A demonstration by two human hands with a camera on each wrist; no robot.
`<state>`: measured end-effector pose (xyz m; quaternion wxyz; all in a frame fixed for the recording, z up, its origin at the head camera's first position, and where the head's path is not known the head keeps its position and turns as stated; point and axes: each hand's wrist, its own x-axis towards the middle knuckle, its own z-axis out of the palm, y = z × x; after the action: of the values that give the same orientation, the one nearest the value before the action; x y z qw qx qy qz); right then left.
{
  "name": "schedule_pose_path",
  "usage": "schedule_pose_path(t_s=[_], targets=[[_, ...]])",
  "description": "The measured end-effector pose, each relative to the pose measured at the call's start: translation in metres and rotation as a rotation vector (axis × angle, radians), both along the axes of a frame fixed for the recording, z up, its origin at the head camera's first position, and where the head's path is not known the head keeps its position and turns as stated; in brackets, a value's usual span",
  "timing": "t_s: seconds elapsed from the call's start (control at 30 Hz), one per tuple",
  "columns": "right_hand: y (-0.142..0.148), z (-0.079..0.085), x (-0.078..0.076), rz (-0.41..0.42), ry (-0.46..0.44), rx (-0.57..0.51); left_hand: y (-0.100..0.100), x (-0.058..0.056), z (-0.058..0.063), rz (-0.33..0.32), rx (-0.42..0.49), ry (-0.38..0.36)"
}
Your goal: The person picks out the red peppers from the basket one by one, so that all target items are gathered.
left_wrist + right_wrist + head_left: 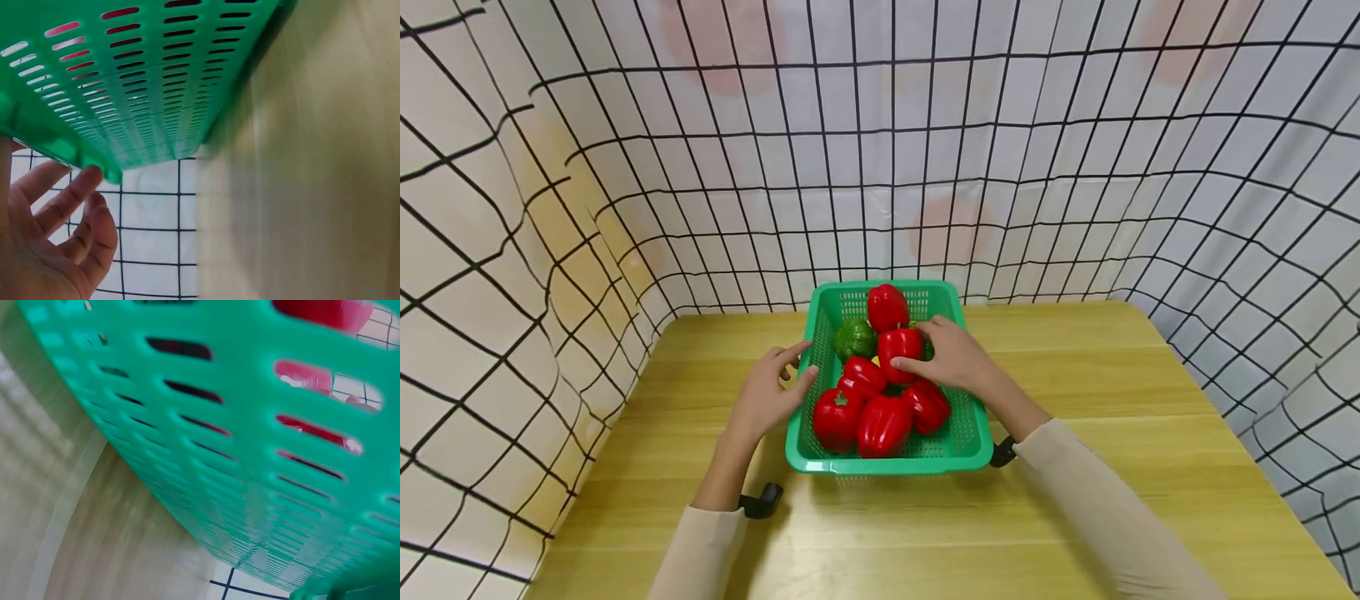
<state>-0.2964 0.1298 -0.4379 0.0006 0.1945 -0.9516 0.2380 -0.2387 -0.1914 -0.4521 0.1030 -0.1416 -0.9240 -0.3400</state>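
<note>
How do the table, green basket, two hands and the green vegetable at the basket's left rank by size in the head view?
Apparent size, largest first:
1. Table
2. Green basket
3. Left hand and right hand: too alike to rank
4. Green vegetable

"Any lettering on the green basket (887, 467)?"
"None that I can read, in the head view or either wrist view."
"And the red peppers (884, 427), or the pale backdrop (877, 156) behind the black grid (892, 131)?"
"No words, numbers, brands or signs legible there, nor on the bench (1075, 358)."
</note>
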Motion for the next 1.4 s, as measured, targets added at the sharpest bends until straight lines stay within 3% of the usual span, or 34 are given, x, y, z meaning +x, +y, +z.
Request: schedule_pose_path(t_s=[0.17, 0.37, 0.57, 0.83, 1.13, 1.4], targets=[[-0.003, -0.004, 0.0, -0.008, -0.006, 0.012, -0.004, 0.002, -0.009, 0.013, 0.12, -0.03], [-0.002, -0.003, 0.001, -0.013, -0.027, -0.031, -0.001, 0.002, -0.008, 0.023, 0.174, -0.116], [0.0, -0.003, 0.002, 0.011, -0.04, -0.089, 0.005, 0.004, -0.005, 0.042, 0.316, -0.223], [-0.003, 0.002, 0.004, 0.068, -0.094, -0.218, 0.008, 0.007, -0.005, 0.061, 0.424, -0.312], [-0.002, 0.005, 0.009, 0.05, -0.126, -0.327, 0.011, 0.006, -0.007, 0.076, 0.449, -0.338], [0.007, 0.012, 0.013, 0.049, -0.09, -0.43, 0.013, 0.004, -0.012, 0.092, 0.574, -0.356]])
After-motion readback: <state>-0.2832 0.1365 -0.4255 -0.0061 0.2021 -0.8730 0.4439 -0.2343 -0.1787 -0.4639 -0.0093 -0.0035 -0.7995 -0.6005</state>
